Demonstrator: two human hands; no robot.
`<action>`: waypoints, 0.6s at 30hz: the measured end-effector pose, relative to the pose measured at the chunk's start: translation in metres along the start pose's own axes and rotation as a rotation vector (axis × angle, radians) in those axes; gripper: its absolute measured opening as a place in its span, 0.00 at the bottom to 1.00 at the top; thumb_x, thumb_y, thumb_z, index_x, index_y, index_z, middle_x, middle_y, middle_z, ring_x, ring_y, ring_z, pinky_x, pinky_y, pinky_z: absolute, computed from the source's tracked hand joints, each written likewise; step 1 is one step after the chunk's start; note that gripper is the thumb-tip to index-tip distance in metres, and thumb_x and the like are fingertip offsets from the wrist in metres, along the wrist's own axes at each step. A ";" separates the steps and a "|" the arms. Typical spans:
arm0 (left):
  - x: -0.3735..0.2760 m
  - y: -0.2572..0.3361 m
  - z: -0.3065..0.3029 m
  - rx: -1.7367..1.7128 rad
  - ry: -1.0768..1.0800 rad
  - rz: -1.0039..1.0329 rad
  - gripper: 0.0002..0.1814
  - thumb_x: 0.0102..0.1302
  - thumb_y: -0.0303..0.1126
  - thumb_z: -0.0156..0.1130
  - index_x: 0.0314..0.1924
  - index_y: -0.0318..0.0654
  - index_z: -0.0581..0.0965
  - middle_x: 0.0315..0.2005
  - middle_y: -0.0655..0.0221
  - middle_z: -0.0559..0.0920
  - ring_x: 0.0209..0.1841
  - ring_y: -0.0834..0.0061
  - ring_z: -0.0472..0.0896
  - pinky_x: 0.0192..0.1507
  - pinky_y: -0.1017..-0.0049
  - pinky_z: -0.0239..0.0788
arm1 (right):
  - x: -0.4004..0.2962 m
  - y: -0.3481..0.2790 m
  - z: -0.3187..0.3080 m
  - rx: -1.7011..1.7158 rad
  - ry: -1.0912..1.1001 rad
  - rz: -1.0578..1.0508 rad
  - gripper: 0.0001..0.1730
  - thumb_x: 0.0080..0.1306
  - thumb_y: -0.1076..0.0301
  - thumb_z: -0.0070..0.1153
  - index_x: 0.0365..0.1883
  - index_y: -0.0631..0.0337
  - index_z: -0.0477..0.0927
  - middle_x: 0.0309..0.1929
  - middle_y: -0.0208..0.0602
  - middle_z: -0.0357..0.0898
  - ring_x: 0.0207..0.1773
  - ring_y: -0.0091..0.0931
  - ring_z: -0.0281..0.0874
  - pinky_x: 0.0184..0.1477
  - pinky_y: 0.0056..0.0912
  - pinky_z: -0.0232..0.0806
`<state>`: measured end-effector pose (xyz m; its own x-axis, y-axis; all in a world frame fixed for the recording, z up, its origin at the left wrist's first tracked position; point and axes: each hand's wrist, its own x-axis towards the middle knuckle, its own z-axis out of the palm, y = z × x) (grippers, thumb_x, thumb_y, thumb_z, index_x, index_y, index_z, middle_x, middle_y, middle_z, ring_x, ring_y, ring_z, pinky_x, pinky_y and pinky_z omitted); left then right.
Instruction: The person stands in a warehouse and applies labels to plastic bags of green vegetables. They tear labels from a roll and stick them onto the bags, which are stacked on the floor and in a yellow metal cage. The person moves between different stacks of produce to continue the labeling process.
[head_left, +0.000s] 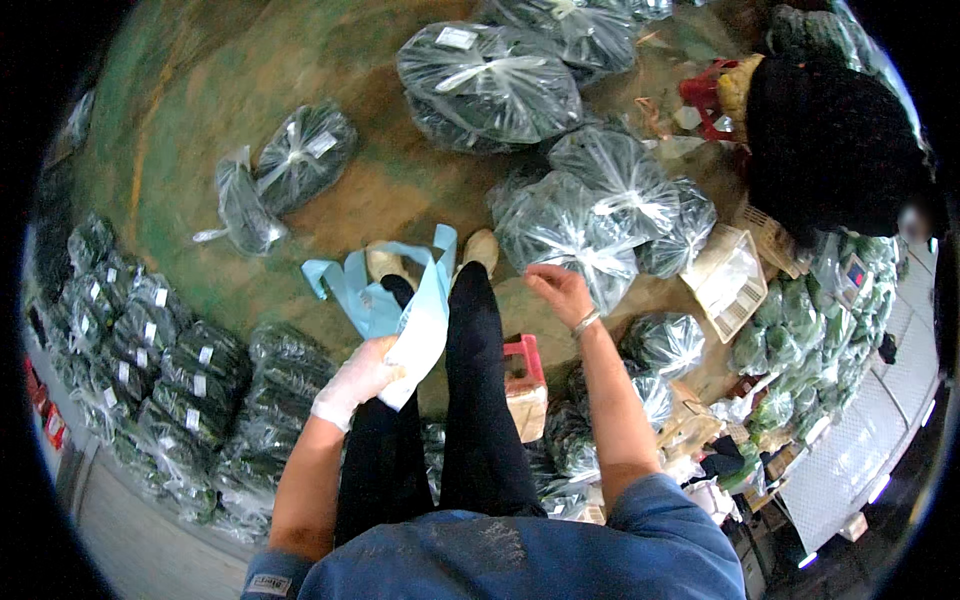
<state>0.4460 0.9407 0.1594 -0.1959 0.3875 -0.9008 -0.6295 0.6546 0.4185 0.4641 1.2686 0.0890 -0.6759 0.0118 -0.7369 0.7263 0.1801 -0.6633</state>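
My left hand (365, 373), in a thin whitish glove, grips a light blue plastic bag (420, 322) with loose handle-like strips over my shoes. My right hand (564, 294) is bare, its fingers curled and close together, with a bracelet at the wrist. No object shows in it; whether its fingertips meet cannot be told. Below and beyond it sits a knotted clear plastic bag of dark green produce (559, 225). Near my right leg stands a red plastic stool (525, 356) with a cardboard-coloured box (527, 412) against it.
Large tied produce bags (491, 82) lie ahead. Two smaller bags (307, 154) rest on the floor at front left. Labelled bags (199, 375) are piled at left. A beige crate (724, 281), more bagged greens (810, 322) and a person in black (832, 142) are at right.
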 end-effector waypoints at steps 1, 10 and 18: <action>0.004 0.000 0.006 -0.098 0.024 0.044 0.21 0.52 0.24 0.59 0.50 0.32 0.75 0.38 0.63 0.82 0.40 0.75 0.78 0.45 0.75 0.68 | 0.000 -0.004 0.001 -0.073 0.004 0.037 0.12 0.60 0.66 0.59 0.40 0.63 0.81 0.35 0.30 0.82 0.37 0.21 0.77 0.40 0.23 0.69; 0.025 0.036 0.032 -0.173 0.090 0.102 0.17 0.54 0.24 0.61 0.46 0.34 0.76 0.35 0.67 0.81 0.38 0.78 0.76 0.43 0.74 0.68 | -0.026 -0.054 0.072 -0.460 -0.189 -0.530 0.14 0.52 0.63 0.63 0.34 0.61 0.82 0.33 0.42 0.80 0.37 0.39 0.78 0.39 0.34 0.70; 0.021 0.029 0.023 -0.067 -0.083 0.104 0.17 0.56 0.29 0.61 0.46 0.32 0.76 0.36 0.63 0.81 0.38 0.75 0.78 0.43 0.74 0.68 | 0.012 0.022 -0.034 0.370 -0.046 0.231 0.08 0.59 0.66 0.60 0.34 0.61 0.82 0.28 0.22 0.80 0.30 0.16 0.73 0.32 0.22 0.66</action>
<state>0.4403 0.9829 0.1550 -0.2019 0.5049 -0.8392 -0.6587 0.5641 0.4979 0.4683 1.3057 0.0700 -0.4899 -0.0354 -0.8711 0.8594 -0.1872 -0.4757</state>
